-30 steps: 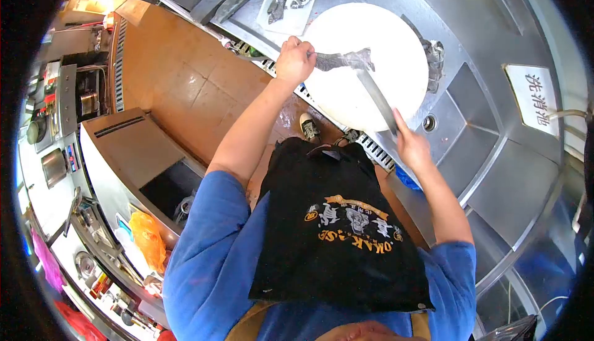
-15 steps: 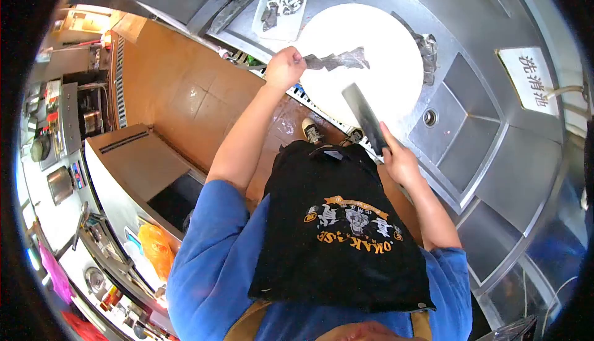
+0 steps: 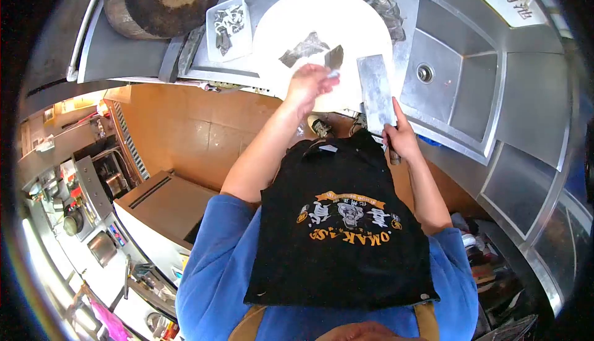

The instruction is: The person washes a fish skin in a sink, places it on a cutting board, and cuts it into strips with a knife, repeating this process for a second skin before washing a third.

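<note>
My right hand (image 3: 402,137) grips the handle of a wide cleaver (image 3: 374,90), its blade over the right part of a round white cutting board (image 3: 278,22). Over the board's near left part is my left hand (image 3: 311,85), its fingers bent and blurred; whether they hold anything is unclear. Just beyond its fingertips lies a flat dark grey piece (image 3: 306,48), with a smaller dark piece (image 3: 334,57) beside it. A clear plastic tub (image 3: 246,39) with black and white strips stands left of the board.
A thick round wooden block (image 3: 136,7) stands at the back left. Crumpled dark plastic (image 3: 388,13) lies behind the board's right edge. To the right is a metal sink (image 3: 442,87) with a drain. A metal counter edge (image 3: 458,141) runs along the near side.
The view has turned and shifted. My left hand has let go of the long dark strip, which now lies on the board. The cleaver has turned, showing its broad face.
</note>
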{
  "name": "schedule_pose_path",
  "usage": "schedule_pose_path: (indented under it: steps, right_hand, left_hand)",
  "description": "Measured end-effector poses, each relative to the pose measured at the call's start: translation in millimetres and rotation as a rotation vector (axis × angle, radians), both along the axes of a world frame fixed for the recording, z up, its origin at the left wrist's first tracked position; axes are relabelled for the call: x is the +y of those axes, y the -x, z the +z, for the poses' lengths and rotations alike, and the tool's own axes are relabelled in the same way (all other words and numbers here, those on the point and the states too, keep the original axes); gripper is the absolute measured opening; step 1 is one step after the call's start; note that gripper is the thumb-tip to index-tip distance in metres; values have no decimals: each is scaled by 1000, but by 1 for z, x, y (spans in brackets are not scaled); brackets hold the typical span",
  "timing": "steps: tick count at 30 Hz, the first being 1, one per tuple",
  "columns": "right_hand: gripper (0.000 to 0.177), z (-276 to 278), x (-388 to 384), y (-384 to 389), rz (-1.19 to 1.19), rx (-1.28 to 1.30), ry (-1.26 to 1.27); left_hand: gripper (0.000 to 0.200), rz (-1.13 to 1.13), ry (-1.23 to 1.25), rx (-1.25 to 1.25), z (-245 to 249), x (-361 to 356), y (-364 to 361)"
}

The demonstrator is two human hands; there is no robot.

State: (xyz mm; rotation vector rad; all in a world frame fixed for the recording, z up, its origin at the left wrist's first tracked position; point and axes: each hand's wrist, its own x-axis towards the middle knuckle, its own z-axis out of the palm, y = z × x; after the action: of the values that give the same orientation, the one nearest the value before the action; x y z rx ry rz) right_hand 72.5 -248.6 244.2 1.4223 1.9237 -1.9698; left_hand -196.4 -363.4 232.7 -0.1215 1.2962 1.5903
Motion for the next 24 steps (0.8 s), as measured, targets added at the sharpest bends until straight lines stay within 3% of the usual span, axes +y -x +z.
schedule_pose_path:
  steps: [2,4,7,10,11,14,17,24]
  right_hand:
    - [79,1,-3,9,14,-86,-73]
    - [80,-5,-13,19,-18,-2,-122]
    - [81,8,-18,39,15,47,-50]
    - [80,-6,-21,42,81,-10,75]
    - [79,-11,-23,41,75,-13,89]
    - [79,-15,-27,36,89,-41,2]
    - [79,-17,-23,46,95,-30,-13]
    - [78,-31,-10,75,39,50,-29]
  left_hand:
    - [20,-340,291,184,-3,-14,-14]
    - [23,-568,429,529,-4,-36,-19]
    - [29,-624,487,1175,-6,-54,-17]
    - [37,-504,143,1833,-20,-46,-9]
    - [49,-679,118,1727,-24,-46,-8]
    - [60,-960,204,1844,-34,-40,-12]
    - [69,-1016,243,1828,-36,-42,-13]
    - [70,-1063,271,1765,-28,-40,-14]
